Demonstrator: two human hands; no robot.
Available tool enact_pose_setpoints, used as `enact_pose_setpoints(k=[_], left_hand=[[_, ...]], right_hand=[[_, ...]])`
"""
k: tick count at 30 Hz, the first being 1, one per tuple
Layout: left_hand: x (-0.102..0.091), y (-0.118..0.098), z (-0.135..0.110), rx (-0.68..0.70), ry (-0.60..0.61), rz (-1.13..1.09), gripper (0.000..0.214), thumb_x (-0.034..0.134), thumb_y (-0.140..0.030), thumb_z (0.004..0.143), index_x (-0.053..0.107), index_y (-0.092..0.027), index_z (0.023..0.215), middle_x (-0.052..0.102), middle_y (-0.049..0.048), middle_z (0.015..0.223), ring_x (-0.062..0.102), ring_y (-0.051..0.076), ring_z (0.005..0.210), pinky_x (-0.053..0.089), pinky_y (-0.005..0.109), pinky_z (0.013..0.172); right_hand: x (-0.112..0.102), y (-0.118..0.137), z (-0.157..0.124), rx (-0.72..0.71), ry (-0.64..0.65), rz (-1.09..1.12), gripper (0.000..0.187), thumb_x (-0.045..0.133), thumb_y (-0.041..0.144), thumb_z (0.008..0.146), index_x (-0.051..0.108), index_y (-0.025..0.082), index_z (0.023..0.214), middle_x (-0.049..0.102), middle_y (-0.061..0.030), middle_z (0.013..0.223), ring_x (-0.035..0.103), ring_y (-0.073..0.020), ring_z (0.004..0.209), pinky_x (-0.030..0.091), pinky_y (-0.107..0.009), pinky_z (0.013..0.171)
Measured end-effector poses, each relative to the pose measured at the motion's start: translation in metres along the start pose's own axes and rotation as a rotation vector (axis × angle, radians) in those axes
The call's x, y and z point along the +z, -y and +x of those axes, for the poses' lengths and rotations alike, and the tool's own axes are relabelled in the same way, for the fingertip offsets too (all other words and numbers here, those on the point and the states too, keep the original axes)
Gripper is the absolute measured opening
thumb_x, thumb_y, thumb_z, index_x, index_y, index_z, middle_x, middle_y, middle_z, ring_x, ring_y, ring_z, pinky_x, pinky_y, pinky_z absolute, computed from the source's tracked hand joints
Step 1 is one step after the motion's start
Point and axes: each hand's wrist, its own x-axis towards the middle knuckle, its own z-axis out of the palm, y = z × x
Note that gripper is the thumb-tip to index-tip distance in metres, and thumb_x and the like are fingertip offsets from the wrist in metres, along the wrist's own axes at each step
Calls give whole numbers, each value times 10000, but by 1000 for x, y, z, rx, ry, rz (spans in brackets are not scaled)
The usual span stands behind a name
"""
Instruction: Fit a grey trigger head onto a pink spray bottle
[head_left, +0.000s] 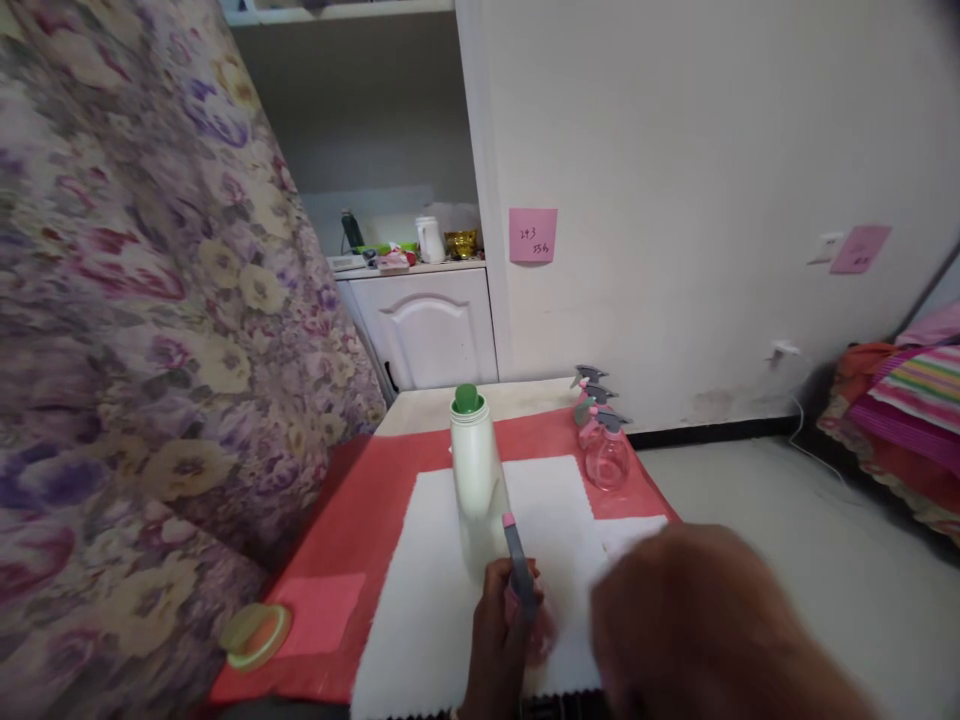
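My left hand [496, 630] is closed around the neck of a spray bottle with a grey head [519, 565], a pink nozzle tip and a see-through pink body. The bottle is over the white cloth [420, 600]. Smeared by motion and close to the camera, my right hand [690, 620] is at the lower right, its fingers not readable. Just beyond the left hand stands a tall pale green thermos flask [476, 480], with a dark green stopper [466, 399] at its mouth. Several similar spray bottles [607, 465] stand in a row at the table's right edge.
The table has a red cover [337, 510]. A round pale green lid or ring [259, 637] lies at the front left, beside a pink paper [324, 610]. A floral curtain [180, 400] hangs along the left. Behind are a white cabinet [427, 325] and a wall.
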Motion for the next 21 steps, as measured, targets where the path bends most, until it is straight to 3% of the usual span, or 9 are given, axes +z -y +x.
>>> enact_pose_setpoints(k=[3, 6, 9, 14, 18, 21], left_hand=[[2, -4, -1, -17, -23, -42, 328, 611, -503, 832, 633, -219, 996, 692, 14, 836, 659, 232, 807, 524, 324, 735], [4, -8, -2, -27, -20, -89, 326, 592, -507, 848, 630, -226, 1009, 691, 15, 871, 658, 226, 843, 513, 324, 778], [5, -10, -2, -34, -6, -123, 322, 585, -508, 859, 615, -225, 1009, 708, 34, 953, 673, 243, 923, 504, 332, 819], [3, -14, 0, -47, 40, -158, 305, 591, -478, 870, 595, -223, 1035, 718, 30, 942, 677, 240, 929, 502, 331, 833], [-1, -22, 1, -90, 110, -171, 355, 573, -504, 872, 588, -227, 1093, 736, 49, 1030, 674, 250, 969, 497, 340, 868], [-4, -22, 2, -81, 145, -176, 348, 563, -511, 876, 602, -232, 1080, 743, 51, 1061, 670, 248, 977, 490, 334, 880]], right_hand=[[-3, -24, 38, 40, 25, -39, 230, 687, 464, 786, 698, 234, 784, 671, -2, 690, 628, -182, 666, 511, -309, 622], [9, -59, 54, 166, -62, -36, 221, 700, 398, 764, 659, 213, 879, 625, 26, 700, 506, -120, 544, 420, -247, 518], [22, -82, 54, 204, -90, -66, 265, 716, 325, 733, 665, 213, 968, 609, 29, 724, 511, -127, 589, 425, -250, 552], [33, -86, 52, 192, -96, -6, 255, 711, 286, 698, 712, 212, 942, 615, 14, 796, 463, -111, 583, 423, -249, 555], [37, -90, 48, 177, -142, 133, 497, 722, 351, 737, 633, 271, 1220, 605, 1, 944, 445, -85, 554, 433, -241, 537], [35, -97, 46, 161, -104, 206, 542, 712, 408, 771, 587, 299, 1287, 589, -10, 1009, 457, -75, 557, 436, -240, 540]])
